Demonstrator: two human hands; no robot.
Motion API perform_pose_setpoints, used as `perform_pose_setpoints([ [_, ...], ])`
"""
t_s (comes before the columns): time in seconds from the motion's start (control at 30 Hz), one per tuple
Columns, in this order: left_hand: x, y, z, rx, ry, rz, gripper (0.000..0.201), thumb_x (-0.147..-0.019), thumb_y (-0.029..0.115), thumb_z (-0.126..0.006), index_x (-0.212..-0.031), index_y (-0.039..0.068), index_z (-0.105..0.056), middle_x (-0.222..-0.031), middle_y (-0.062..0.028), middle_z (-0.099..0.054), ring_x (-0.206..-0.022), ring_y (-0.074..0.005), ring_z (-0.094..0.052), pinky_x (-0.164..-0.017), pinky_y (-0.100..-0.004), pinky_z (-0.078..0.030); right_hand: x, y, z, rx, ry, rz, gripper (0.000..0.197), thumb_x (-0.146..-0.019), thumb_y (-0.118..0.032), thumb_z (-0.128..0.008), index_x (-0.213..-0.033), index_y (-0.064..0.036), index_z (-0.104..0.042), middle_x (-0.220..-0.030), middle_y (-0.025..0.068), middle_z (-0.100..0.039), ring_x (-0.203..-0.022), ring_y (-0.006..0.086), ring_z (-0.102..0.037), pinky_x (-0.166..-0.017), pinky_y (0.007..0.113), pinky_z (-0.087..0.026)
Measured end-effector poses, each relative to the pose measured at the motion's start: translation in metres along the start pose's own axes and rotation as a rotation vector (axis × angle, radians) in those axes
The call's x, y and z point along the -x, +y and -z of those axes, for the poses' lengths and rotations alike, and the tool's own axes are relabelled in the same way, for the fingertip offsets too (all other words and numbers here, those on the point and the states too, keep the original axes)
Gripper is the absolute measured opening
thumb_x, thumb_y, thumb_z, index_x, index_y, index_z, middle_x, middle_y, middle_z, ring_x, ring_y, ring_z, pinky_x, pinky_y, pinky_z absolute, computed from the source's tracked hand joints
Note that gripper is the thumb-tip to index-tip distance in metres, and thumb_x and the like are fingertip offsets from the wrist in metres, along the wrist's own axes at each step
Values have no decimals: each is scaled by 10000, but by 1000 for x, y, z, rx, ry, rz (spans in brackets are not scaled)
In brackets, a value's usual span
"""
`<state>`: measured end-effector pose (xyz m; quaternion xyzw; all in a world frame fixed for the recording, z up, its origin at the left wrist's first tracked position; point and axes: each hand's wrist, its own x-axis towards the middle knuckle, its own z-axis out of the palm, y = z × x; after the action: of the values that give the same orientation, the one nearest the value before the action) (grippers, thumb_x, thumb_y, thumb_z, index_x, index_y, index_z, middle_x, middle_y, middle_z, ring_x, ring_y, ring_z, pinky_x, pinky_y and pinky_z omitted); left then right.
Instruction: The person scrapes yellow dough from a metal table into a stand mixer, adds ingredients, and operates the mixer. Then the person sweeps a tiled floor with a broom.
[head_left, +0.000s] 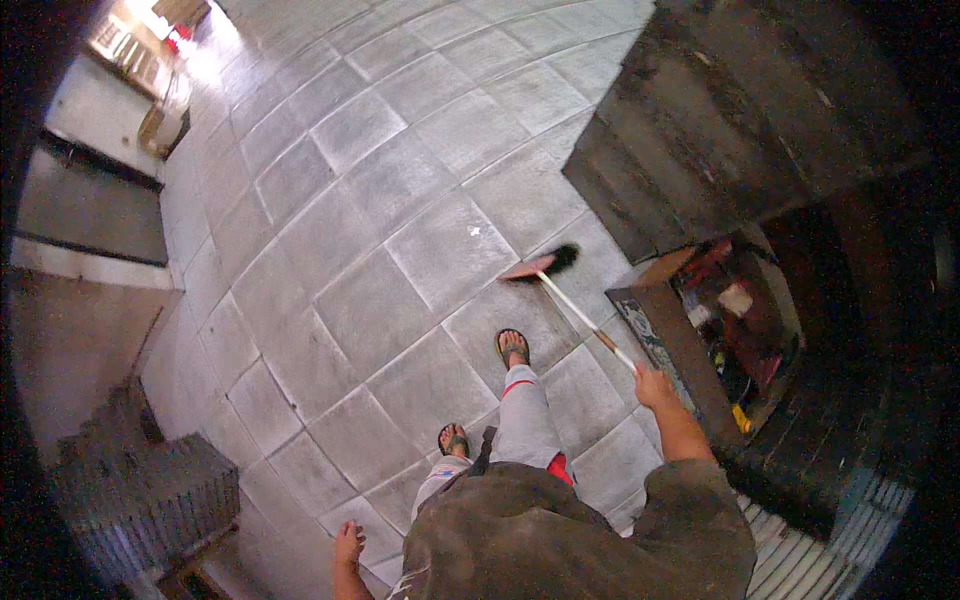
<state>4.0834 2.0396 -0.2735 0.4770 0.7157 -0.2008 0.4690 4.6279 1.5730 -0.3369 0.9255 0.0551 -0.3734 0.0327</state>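
My right hand is wrapped round the upper end of a broom's pale handle, which slants down and away to the left. At its far end, the broom's reddish head with dark bristles rests on the tiled floor, ahead of my right foot. A small white scrap lies on a tile just beyond the broom head. My left hand hangs low by my left side, fingers loosely bent and a little apart, with nothing visible in it.
On my right stands an open box of mixed items, beside a large dark panelled piece. To the left are a ribbed grey stack and pale furniture along the side. Grey tiles stretch ahead toward a bright opening.
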Motion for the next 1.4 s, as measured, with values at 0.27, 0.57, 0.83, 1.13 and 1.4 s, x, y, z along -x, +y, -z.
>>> perform_pose_setpoints([
  [0.27,102,52,-103,73,-48,85,481,-917,428,-491,-1245,76,-502,-1125,-84,-611,-921,-192,-578,-731,-310,-440,-141,-281,107,331,-56,489,262,-935,-282,-410,-1080,-163,-594,-858,115,-663,-798,298,-658,-674,454,-517],
  [0.57,117,69,-110,283,88,138,469,-907,423,-493,-1210,65,-517,-1040,-56,-616,-819,-160,-559,-682,-300,-434,-110,-177,84,93,-108,502,452,-900,-475,-445,-1341,-384,-398,-881,170,-644,-799,371,-618,-689,479,-470],
  [0.83,77,60,-132,315,-56,222,399,-907,384,-519,-1119,48,-554,-1004,-58,-623,-776,-140,-558,-588,-256,-411,-26,-17,207,223,-64,-55,418,-932,-376,-400,-1306,-209,-481,-968,221,-630,-902,421,-583,-775,491,-455],
  [1.13,2,97,-66,417,-4,165,423,-912,388,-509,-1176,58,-532,-1010,-58,-618,-824,-160,-570,-663,-277,-430,-113,-260,153,492,-178,309,391,-924,-333,-393,-1290,-220,-467,-909,214,-636,-854,407,-608,-770,509,-463],
  [1.4,-24,116,36,567,182,107,398,-914,381,-488,-1174,81,-507,-984,-51,-600,-780,-136,-546,-615,-289,-422,-133,-525,117,220,-90,717,342,-913,-359,-460,-1245,-302,-519,-930,155,-652,-860,354,-625,-731,481,-484],
])
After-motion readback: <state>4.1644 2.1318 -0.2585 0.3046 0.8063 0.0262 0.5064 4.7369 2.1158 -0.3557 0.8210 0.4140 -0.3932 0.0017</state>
